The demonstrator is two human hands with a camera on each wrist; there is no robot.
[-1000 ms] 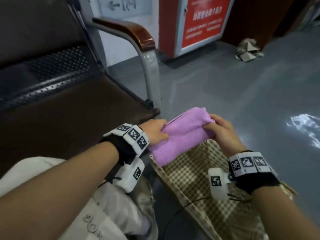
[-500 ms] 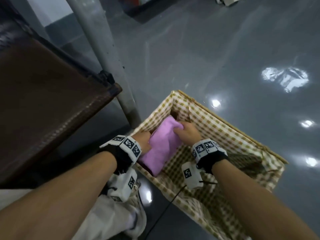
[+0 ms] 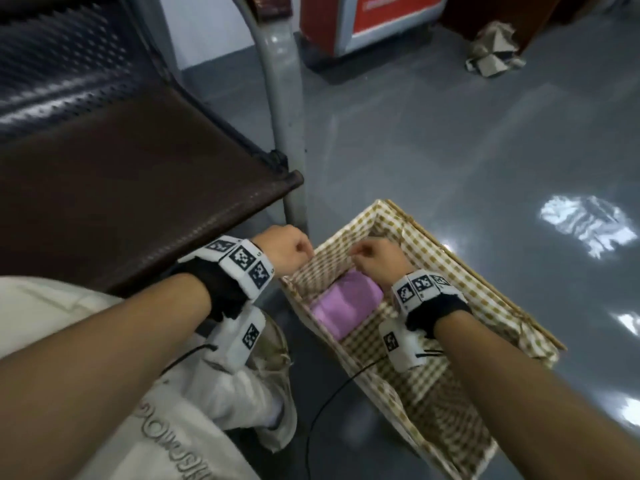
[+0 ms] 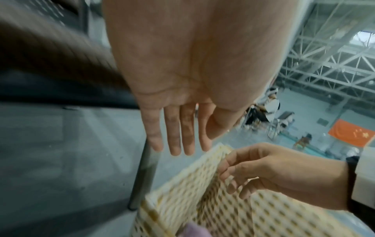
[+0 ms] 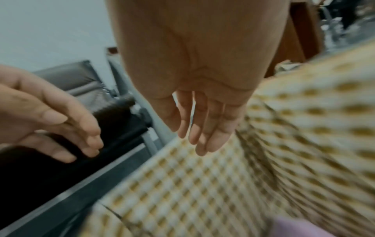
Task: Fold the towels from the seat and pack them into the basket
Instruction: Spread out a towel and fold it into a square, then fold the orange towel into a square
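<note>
Holding nothing, both hands hang above the near-left end of the basket (image 3: 460, 271) with fingers loose. The left hand (image 3: 287, 249) shows straight, slack fingers in its own wrist view, and it sits over the basket's left rim, between the basket and the seat edge. The right hand (image 3: 375, 259) is inside the basket's outline, fingers relaxed and slightly bent; whether its fingertips touch the checked lining cannot be told from the blurred wrist view.

The folded purple towel (image 3: 346, 308) lies flat on the basket floor at the left end, directly under and just toward the person from the right hand, clear of both hands. The basket stands on the grey floor (image 3: 433, 150), lined with a tan-and-cream checked cloth that drapes over its rim.

Surroundings: a dark brown seat (image 3: 121, 188) lies to the left, its front corner near the left hand. Behind it rises a perforated metal backrest (image 3: 62, 74). A grey metal leg (image 3: 287, 109) stands between seat and basket, close to the basket's far-left corner. A thin black cable (image 3: 325, 396) runs from the wrist devices across the basket's near rim. The person's light trousers (image 3: 166, 410) and a pale shoe (image 3: 277, 386) fill the lower left. Further off stand a red-and-white cabinet (image 3: 374, 19) and crumpled cardboard (image 3: 495, 50).
</note>
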